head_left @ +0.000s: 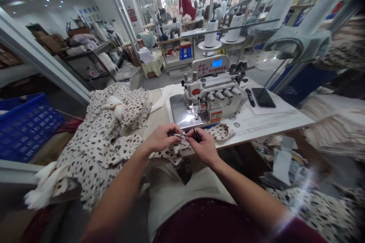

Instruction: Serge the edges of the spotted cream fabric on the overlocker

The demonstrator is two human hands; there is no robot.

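My left hand (163, 137) is closed on a bunched edge of cream fabric with dark spots (177, 148), just in front of the overlock sewing machine (213, 97). My right hand (203, 147) meets it there, thumb and finger pinched at the same fabric edge. Small black thread snips (196, 135) sit within the right hand, their pointed end showing and the rest covered by the fingers. A strip of the spotted fabric extends right along the table edge. Behind both hands lies the machine's shiny metal plate (182, 112), with the needle area lit.
A large heap of spotted fabric (99, 140) spreads over the table's left side. On the right of the white table (256, 121) lie a phone (264, 97) and a black marker-like item (250, 97). A blue basket (28, 127) stands left; thread cones (211, 34) rise behind the machine.
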